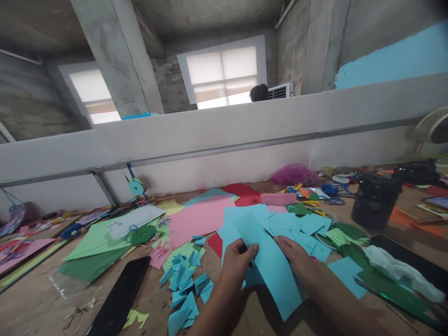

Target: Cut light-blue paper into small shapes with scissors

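A strip of light blue paper [275, 266] slants down toward me between my hands, just above the table. My left hand [238, 261] pinches its left edge, thumb on top. On the opposite edge, my right hand [294, 254] grips the paper with thumb and fingers closed; part of those fingers is hidden. Behind the hands lies a larger light blue sheet [245, 219]. Cut light blue pieces [310, 231] are spread to the right of it. Left of my left hand is a pile of small folded blue paper pieces [182, 280].
A black phone [121, 294] lies at front left, near green sheets [98, 242]. Pink paper [199, 221] is beyond the folded pieces. To the right stand a black container [376, 200] and a crumpled white tissue [402, 273]. A white partition [217, 163] bounds the table's back.
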Available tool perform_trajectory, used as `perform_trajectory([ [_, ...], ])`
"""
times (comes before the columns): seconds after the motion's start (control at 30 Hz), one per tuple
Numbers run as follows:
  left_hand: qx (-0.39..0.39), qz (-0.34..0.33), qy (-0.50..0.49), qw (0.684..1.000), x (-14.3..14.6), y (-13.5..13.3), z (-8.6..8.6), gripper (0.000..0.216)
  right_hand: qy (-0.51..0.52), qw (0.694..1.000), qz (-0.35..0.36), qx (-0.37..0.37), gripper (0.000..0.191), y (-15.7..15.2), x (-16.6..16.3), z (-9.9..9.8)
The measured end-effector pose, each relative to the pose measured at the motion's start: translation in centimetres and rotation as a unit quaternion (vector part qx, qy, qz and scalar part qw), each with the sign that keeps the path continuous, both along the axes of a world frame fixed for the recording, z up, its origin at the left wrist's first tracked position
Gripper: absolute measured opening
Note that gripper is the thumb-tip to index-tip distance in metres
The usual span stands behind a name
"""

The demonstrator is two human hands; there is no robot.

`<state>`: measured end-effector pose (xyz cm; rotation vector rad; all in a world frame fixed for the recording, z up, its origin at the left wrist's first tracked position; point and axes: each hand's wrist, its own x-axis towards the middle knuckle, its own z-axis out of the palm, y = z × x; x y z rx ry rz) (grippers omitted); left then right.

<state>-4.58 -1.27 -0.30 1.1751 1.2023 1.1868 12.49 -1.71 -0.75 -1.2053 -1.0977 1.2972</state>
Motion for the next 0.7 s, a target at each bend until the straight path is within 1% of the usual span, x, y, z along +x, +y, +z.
perform_trajectory([
  [0.2,0.002,0.001,-0.005,1.000,0.0,0.1,-0.3,0.047,-0.033,0.999,-0.003,0.029,0.055,0.1,0.0,-0.2],
  [0.3,0.004,-0.007,-0.009,1.000,0.1,0.2,-0.7,0.046,-0.029,0.999,-0.012,0.024,0.057,-0.1,-0.1,0.1],
  [0.43,-0.007,-0.009,-0.027,1.000,0.2,0.2,-1.1,0.047,-0.028,0.999,-0.020,0.033,0.053,-0.3,-0.2,0.7],
  [0.6,-0.006,-0.015,-0.022,1.000,0.3,0.1,-0.8,0.049,-0.042,0.998,-0.019,0.047,0.048,-0.3,-0.2,1.1],
  [0.7,-0.003,-0.012,-0.022,1.000,0.3,0.0,-0.7,0.048,-0.050,0.997,-0.041,0.049,0.047,-0.5,-0.3,1.6],
])
